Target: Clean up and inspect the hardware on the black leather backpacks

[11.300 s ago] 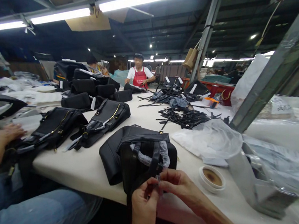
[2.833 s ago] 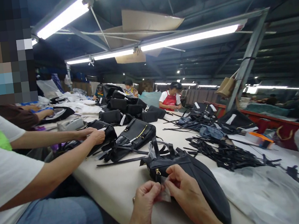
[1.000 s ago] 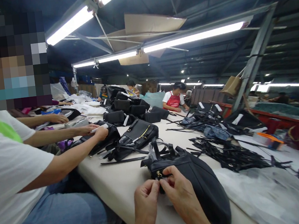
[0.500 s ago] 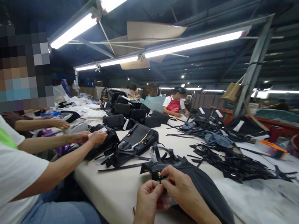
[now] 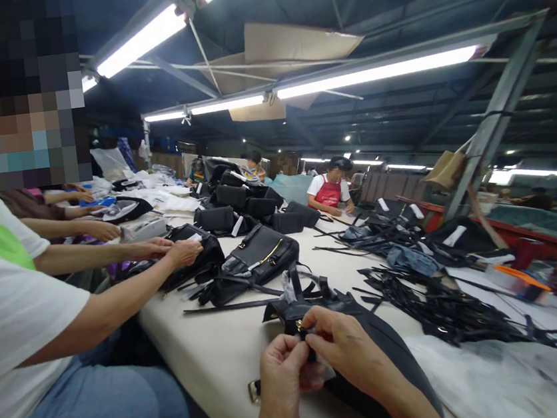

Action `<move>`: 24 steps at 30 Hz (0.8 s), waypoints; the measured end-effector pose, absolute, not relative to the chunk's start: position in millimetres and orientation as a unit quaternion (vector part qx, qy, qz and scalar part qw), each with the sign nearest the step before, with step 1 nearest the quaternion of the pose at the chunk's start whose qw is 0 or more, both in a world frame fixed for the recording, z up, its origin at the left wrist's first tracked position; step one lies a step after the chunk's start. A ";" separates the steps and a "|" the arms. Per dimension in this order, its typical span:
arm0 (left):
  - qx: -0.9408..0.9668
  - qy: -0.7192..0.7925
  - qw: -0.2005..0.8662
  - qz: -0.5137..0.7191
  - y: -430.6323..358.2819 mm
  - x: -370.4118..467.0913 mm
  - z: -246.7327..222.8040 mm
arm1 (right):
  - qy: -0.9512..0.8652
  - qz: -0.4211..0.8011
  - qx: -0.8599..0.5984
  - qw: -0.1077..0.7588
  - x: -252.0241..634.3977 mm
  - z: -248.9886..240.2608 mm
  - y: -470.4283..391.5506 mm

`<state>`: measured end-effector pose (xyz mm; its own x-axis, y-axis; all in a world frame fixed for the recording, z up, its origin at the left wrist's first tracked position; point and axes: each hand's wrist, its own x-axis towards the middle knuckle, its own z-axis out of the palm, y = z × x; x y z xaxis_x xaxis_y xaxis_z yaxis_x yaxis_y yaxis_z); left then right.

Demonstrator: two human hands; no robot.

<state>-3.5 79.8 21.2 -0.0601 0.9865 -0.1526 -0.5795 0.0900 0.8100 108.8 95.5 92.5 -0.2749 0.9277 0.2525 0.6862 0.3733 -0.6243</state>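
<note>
A black backpack (image 5: 390,350) lies on the pale table right in front of me. My left hand (image 5: 284,373) pinches a short dark strap piece close to the bag's gold-coloured metal fitting (image 5: 300,326). The fingertips of my right hand (image 5: 342,346) meet it there, closed on the same dark piece. Below my fingers hangs a bit of clear plastic (image 5: 327,370). Left of my left hand, a gold-coloured buckle (image 5: 254,391) on a dark strap end shows. Wrapped handles (image 5: 294,284) stand up at the bag's top. My fingers partly hide the strap piece.
Another black backpack (image 5: 261,258) lies ahead. A co-worker's hands (image 5: 180,250) work on a black bag at the left. Loose black straps (image 5: 430,306) and a plastic sheet (image 5: 508,370) lie to the right. Black bags (image 5: 237,200) are piled farther back; another person in a red apron (image 5: 330,193) sits beyond.
My view has shifted slightly. The gold-coloured buckle beside my left hand shows more fully. Both hands stay pinched at the fitting, and the co-worker's hands have moved a little.
</note>
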 end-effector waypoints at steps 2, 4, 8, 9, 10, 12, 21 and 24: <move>0.254 0.400 0.626 0.619 82.2 -4.7 19.3 | -0.753 0.258 -0.515 0.319 109.7 89.0 94.8; 0.252 0.416 0.618 0.618 83.2 -7.4 18.9 | -0.700 0.364 -0.513 0.338 110.6 86.0 93.7; 0.257 0.421 0.617 0.613 80.2 -13.9 23.7 | -0.576 0.533 -0.495 0.373 111.1 83.5 91.5; 0.256 0.421 0.619 0.612 79.4 -14.9 24.8 | -0.565 0.544 -0.490 0.381 110.9 82.9 91.4; 0.255 0.420 0.621 0.611 79.0 -15.6 25.4 | -0.560 0.546 -0.486 0.389 110.5 82.0 91.5; 0.255 0.414 0.624 0.612 79.7 -15.8 25.0 | -0.557 0.539 -0.481 0.409 108.8 79.2 92.3; 0.325 0.414 0.520 0.673 95.5 -12.7 13.0 | -0.545 0.469 -0.522 0.458 98.0 66.7 94.2; 0.344 0.422 0.503 0.671 99.9 -13.2 7.9 | -0.539 0.453 -0.533 0.469 93.9 65.1 93.5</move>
